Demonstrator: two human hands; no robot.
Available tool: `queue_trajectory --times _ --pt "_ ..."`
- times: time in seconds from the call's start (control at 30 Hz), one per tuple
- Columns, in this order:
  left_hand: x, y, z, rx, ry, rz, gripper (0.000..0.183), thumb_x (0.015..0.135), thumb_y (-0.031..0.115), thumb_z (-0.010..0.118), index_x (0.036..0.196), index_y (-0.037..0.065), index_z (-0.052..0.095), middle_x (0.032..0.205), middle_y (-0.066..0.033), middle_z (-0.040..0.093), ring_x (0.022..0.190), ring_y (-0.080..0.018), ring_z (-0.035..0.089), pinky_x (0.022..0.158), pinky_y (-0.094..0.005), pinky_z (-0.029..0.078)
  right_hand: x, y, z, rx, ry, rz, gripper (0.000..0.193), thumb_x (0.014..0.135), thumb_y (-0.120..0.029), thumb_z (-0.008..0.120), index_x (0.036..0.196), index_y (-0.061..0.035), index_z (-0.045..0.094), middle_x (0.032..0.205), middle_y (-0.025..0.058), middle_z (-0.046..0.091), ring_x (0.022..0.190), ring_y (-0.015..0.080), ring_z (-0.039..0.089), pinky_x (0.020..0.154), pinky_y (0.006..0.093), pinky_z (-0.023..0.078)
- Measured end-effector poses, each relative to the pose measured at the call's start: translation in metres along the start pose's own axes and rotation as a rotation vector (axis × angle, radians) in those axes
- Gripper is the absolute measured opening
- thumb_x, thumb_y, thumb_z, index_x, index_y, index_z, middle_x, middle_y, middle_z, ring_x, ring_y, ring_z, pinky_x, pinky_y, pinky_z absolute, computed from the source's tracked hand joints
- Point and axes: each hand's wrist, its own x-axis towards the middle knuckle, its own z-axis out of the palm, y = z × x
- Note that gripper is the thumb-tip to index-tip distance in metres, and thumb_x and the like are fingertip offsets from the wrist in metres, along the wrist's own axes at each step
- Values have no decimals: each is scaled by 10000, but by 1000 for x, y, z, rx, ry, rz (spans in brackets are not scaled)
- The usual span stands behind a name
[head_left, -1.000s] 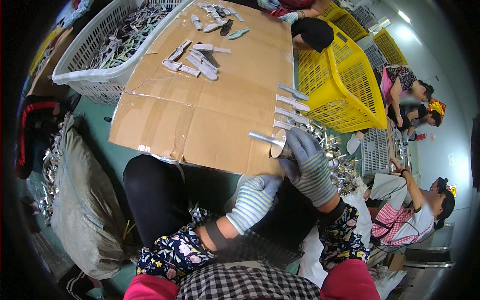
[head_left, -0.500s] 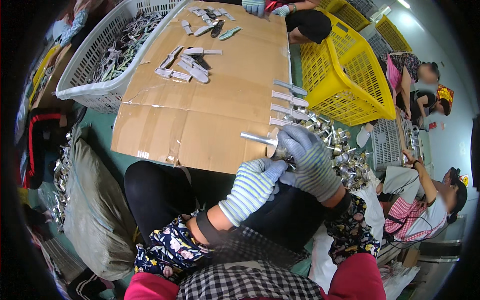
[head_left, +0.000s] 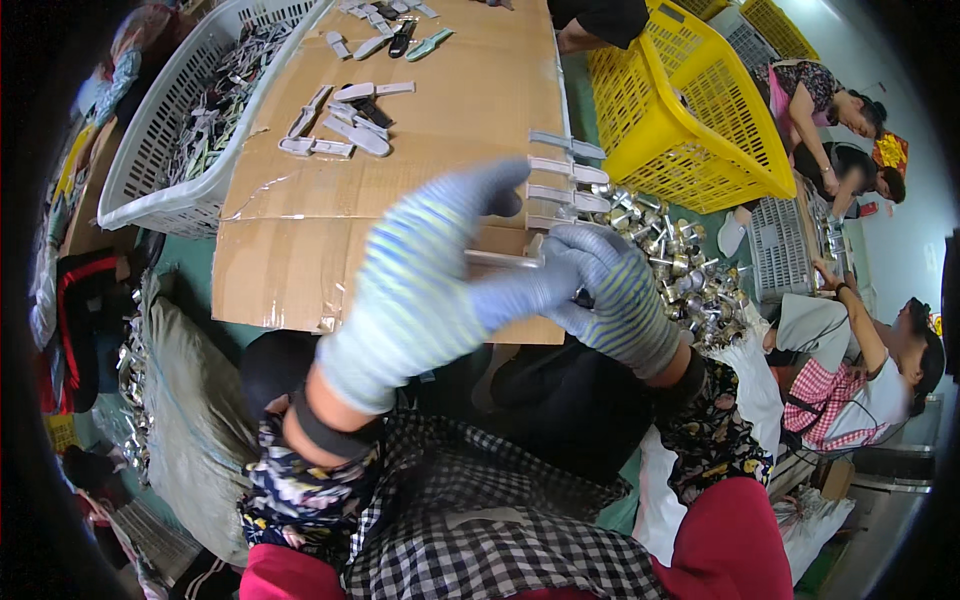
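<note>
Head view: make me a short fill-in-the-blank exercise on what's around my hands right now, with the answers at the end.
1. The left hand and right hand both wear striped ____.
2. The row of strips along the right edge of the cardboard shows ____ pieces.
3. The basket to the left of the cardboard is ____ in colour.
4. The crate just beyond the heap of metal parts is ____ in colour.

Missing words: gloves; four; white; yellow.

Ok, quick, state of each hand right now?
Left hand: open, blurred, thumb and fingers spread; can't tell whether it touches the metal rod.
Right hand: closed, holding the rod's right end; exact grip hidden.
</note>
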Motion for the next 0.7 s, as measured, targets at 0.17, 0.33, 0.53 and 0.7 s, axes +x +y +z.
queue_trajectory --times 0.17,0.33,0.53,0.7 --pt "-23 -44 38 357 -146 56 873 574 452 780 1225 -26 448 1039 -197 600 934 -371 561 882 -428 417 11 0 -4 208 68 9 325 678 -88 710 985 -69 603 1019 134 606 922 338 592 797 400 485" --pt "-12 -42 35 195 -228 -68 740 665 374 766 1236 10 467 950 -174 637 854 -365 585 782 -427 462 14 7 7 301 134 32 238 725 -80 692 949 -52 618 918 136 633 814 318 624 725 379 500" --pt "15 -51 32 131 -345 -162 518 725 383 717 1107 62 577 859 -179 654 836 -348 628 735 -380 497 29 13 7 346 125 261 292 784 -112 662 1030 28 589 909 181 641 840 320 633 750 369 500" --pt "38 -66 33 29 -522 -343 498 772 380 678 1106 27 569 878 -196 654 844 -359 628 742 -379 496 27 4 -21 -188 -135 50 605 718 -339 717 1210 -65 494 1208 131 513 1097 311 502 929 428 379"
